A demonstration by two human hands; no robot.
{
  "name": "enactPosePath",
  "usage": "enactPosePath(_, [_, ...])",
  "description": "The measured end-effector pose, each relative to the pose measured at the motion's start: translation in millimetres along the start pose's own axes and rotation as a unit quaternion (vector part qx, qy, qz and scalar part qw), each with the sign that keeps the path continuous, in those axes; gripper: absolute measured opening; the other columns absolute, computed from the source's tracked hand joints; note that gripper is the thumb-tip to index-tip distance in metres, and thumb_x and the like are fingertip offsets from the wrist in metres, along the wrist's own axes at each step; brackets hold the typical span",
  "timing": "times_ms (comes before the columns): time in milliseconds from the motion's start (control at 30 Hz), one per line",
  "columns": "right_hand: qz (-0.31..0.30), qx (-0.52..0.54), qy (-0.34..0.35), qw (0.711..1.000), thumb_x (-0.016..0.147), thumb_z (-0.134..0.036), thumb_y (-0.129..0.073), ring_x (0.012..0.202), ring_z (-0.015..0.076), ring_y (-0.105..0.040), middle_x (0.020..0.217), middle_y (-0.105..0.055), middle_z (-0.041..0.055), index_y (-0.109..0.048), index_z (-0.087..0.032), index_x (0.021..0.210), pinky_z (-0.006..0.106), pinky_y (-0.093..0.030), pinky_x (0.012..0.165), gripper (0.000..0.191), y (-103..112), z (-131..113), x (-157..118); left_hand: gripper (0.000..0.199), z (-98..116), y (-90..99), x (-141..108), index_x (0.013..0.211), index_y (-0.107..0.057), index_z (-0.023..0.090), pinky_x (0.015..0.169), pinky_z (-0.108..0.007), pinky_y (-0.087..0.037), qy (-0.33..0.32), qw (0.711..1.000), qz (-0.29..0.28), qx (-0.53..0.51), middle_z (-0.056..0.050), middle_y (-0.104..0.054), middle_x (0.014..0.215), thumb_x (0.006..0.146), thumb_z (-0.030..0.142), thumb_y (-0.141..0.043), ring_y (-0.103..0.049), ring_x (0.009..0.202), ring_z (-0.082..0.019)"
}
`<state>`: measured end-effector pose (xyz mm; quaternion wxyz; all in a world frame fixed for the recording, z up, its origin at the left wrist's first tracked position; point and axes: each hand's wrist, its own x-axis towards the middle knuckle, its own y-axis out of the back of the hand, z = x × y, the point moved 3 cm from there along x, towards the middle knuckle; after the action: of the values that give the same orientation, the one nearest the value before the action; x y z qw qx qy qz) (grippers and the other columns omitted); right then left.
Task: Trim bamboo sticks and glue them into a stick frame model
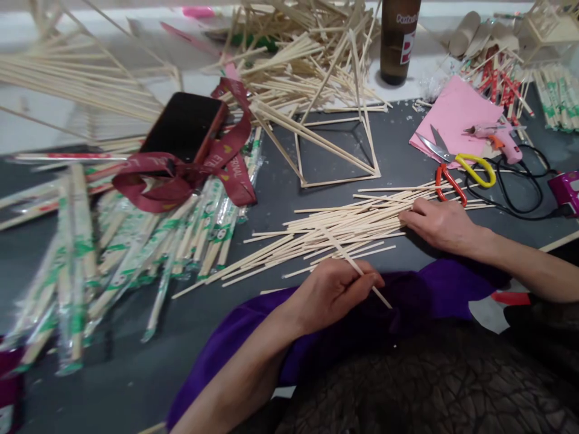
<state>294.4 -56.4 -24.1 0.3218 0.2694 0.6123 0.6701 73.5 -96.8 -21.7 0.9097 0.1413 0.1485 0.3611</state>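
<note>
My left hand [337, 292] is closed around one thin wooden chopstick [339, 248], which slants from the upper left down to the lower right over the table's near edge. Under and beyond it lies a loose pile of bare chopsticks [271, 253], most pointing left to right. At the right end of this pile is my right hand [436, 224], its fingers bent together on the chopsticks there; the fingertips are partly hidden. Scissors [452, 163] with one red and one yellow handle lie just beyond my right hand.
Wrapped chopsticks [131, 265] cover the left, with a phone [185, 126] and a red lanyard [151, 181] on top. A glued stick frame [337, 180] stands behind the pile. Farther back are a brown bottle [398, 42] and a pink glue gun [500, 137] with its black cord.
</note>
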Motion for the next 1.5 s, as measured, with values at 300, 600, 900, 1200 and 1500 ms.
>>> enactPosePath(300, [0.017, 0.229, 0.082, 0.97, 0.1, -0.042, -0.049, 0.077, 0.0165, -0.062, 0.091, -0.068, 0.0061, -0.064, -0.016, 0.106, 0.027, -0.042, 0.063, 0.031, 13, -18, -58, 0.034, 3, 5.1, -1, 0.079, -0.074, 0.015, 0.053, -0.021, -0.043, -0.002, 0.999, 0.038, -0.012, -0.004, -0.072, 0.072, 0.094, 0.027, -0.046, -0.06, 0.056, -0.012])
enactPosePath(600, [0.1, 0.158, 0.108, 0.976, 0.103, -0.032, -0.043, 0.067, 0.0143, -0.054, 0.075, -0.062, 0.0029, -0.065, -0.018, 0.085, 0.026, -0.038, 0.06, 0.031, -25, -10, -53, 0.03, -19, 3.8, 7, 0.085, -0.072, 0.02, 0.079, -0.03, -0.054, -0.006, 0.992, 0.125, -0.013, -0.007, -0.076, 0.088, 0.094, 0.034, -0.048, -0.071, 0.085, -0.02])
enactPosePath(900, [0.22, 0.108, 0.114, 0.963, 0.101, -0.031, -0.047, 0.067, 0.015, -0.053, 0.07, -0.062, 0.0028, -0.063, -0.017, 0.079, 0.027, -0.039, 0.063, 0.031, -28, 10, -19, 0.033, -23, 19.0, 17, 0.083, -0.073, 0.021, 0.086, -0.036, -0.053, 0.031, 0.973, 0.229, -0.02, -0.007, -0.076, 0.091, 0.093, 0.042, -0.05, -0.069, 0.088, -0.023])
enactPosePath(1200, [0.174, 0.123, 0.085, 0.973, 0.099, -0.029, -0.051, 0.067, 0.0147, -0.057, 0.071, -0.065, 0.0041, -0.065, -0.017, 0.079, 0.026, -0.042, 0.062, 0.028, -24, 29, -43, 0.035, -25, 14.4, 19, 0.082, -0.075, 0.02, 0.09, -0.037, -0.052, -0.016, 0.97, 0.24, -0.028, -0.009, -0.076, 0.094, 0.094, 0.042, -0.05, -0.069, 0.092, -0.023])
enactPosePath(1500, [0.304, 0.379, -0.023, 0.874, 0.098, -0.028, -0.051, 0.081, 0.0106, -0.063, 0.086, -0.068, -0.0012, -0.066, -0.018, 0.089, 0.026, -0.05, 0.077, 0.02, 90, 28, 31, 0.039, -23, 11.0, 20, 0.077, -0.077, 0.021, 0.072, -0.032, -0.055, -0.014, 0.96, 0.265, -0.088, -0.011, -0.074, 0.099, 0.091, 0.051, -0.056, -0.067, 0.089, -0.023])
